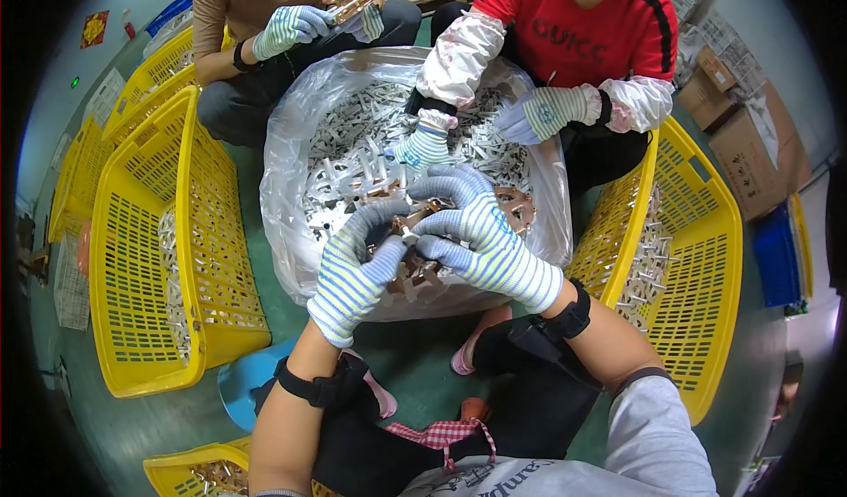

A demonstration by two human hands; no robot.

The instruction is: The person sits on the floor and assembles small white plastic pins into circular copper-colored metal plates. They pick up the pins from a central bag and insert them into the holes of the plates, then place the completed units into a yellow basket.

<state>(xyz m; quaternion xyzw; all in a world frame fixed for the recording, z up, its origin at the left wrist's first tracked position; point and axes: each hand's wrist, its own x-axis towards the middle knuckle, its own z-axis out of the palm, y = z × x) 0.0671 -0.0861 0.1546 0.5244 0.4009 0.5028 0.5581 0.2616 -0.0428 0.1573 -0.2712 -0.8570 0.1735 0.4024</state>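
Observation:
My left hand [353, 272] and my right hand [490, 241], both in striped white and grey-blue gloves, meet over the near side of a big bag-lined bin [287, 188]. Between them is a small part [404, 229], copper-coloured with a white piece on it. Fingers of both hands are closed round it, and they cover most of its shape. Below and behind my hands lies a heap of small white and grey pieces [344, 157]. Some copper-coloured parts [514, 210] lie among them, right of my hands.
Across the bin, one person's gloved hand [296, 31] holds copper-coloured parts; another's gloved hand [422, 146] reaches into the heap. Yellow baskets stand left [190, 259] and right [697, 312], holding white pieces. A blue round object [243, 387] and a yellow basket [176, 475] are near me.

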